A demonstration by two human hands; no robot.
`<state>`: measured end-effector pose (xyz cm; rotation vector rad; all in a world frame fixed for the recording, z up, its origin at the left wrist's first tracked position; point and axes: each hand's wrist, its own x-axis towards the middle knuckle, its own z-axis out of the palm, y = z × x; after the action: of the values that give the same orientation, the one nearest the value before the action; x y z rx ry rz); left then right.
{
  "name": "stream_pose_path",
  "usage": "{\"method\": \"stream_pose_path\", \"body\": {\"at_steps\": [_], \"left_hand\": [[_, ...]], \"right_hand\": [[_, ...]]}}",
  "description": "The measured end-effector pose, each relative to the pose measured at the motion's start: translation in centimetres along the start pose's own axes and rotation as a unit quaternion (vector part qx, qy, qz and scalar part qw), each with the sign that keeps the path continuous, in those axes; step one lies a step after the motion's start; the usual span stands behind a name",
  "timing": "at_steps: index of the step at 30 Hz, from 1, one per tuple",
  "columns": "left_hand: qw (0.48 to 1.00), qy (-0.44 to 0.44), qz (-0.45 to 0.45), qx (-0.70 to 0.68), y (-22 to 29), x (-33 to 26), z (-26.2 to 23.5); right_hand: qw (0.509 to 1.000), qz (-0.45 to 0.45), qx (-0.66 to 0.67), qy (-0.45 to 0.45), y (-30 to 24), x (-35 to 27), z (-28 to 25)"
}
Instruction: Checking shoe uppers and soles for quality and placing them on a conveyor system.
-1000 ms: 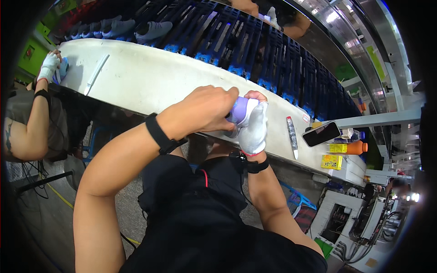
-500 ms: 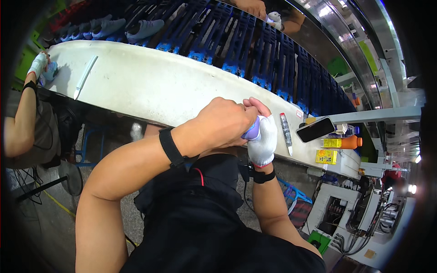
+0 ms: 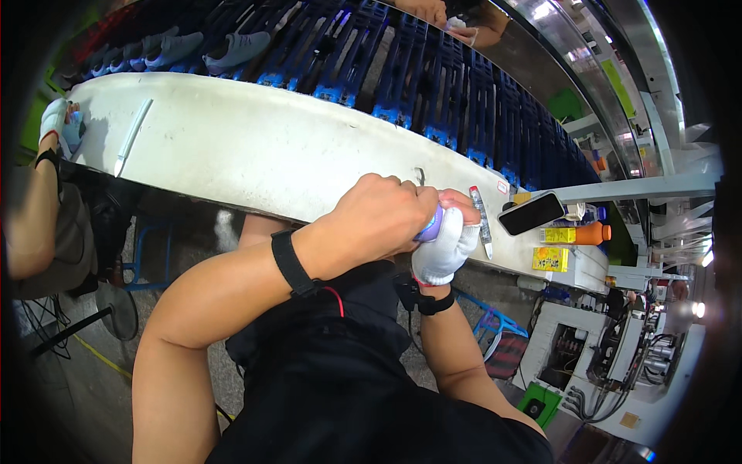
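Both my hands meet over the front edge of the pale worktop (image 3: 255, 127). My left hand (image 3: 380, 216) is bare, with a black wrist band, and its fingers are closed round a purple shoe (image 3: 432, 226). Only a small rounded part of the shoe shows; the rest is hidden by my hands. My right hand (image 3: 450, 246) wears a white glove with bare fingertips and grips the same shoe from the right. A thin dark curled strip (image 3: 420, 176) shows just beyond my knuckles; I cannot tell whether it is attached to anything.
Right of my hands lie a slim red-ended tool (image 3: 481, 223), a phone (image 3: 532, 214), an orange bottle (image 3: 591, 234) and a yellow box (image 3: 550, 259). A white-handled knife (image 3: 134, 138) lies left, near a co-worker's gloved hand (image 3: 54, 120). Beyond runs a blue slatted conveyor (image 3: 394, 85) carrying grey shoes (image 3: 237, 51).
My right hand has tilted and its fingers have come down over the shoe. The dark strip has come into view beyond my hands. My left hand keeps its hold.
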<state>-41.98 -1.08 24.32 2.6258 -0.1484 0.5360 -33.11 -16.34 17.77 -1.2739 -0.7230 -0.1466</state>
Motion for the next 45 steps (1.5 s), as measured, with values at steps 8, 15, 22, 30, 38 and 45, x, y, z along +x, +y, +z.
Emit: {"method": "stream_pose_path", "body": {"at_steps": [8, 15, 22, 30, 38, 45], "left_hand": [[0.996, -0.080, 0.039, 0.003, -0.5, -0.9, -2.3], [0.980, -0.125, -0.104, -0.113, 1.8, -8.1, -8.3], [0.974, 0.045, -0.171, -0.139, -0.2, -12.5, -4.6], [0.937, 0.100, -0.257, -0.215, -2.6, -16.2, -2.7], [0.920, 0.167, -0.276, -0.221, -2.4, -16.3, -0.3], [0.892, 0.205, -0.273, -0.297, -3.7, -17.9, 1.2]], "right_hand": [[0.968, -0.081, -0.217, -0.093, -0.8, -2.9, -1.4], [0.934, -0.098, -0.232, -0.254, 1.5, -4.7, -1.5], [0.921, -0.141, -0.249, -0.265, 0.9, -3.8, 2.0], [0.915, -0.152, -0.179, -0.328, 1.7, -2.6, 2.3], [0.914, -0.109, -0.209, -0.330, 0.1, -3.0, 2.4], [0.945, -0.004, -0.208, -0.253, -0.5, -4.8, 2.8]]}}
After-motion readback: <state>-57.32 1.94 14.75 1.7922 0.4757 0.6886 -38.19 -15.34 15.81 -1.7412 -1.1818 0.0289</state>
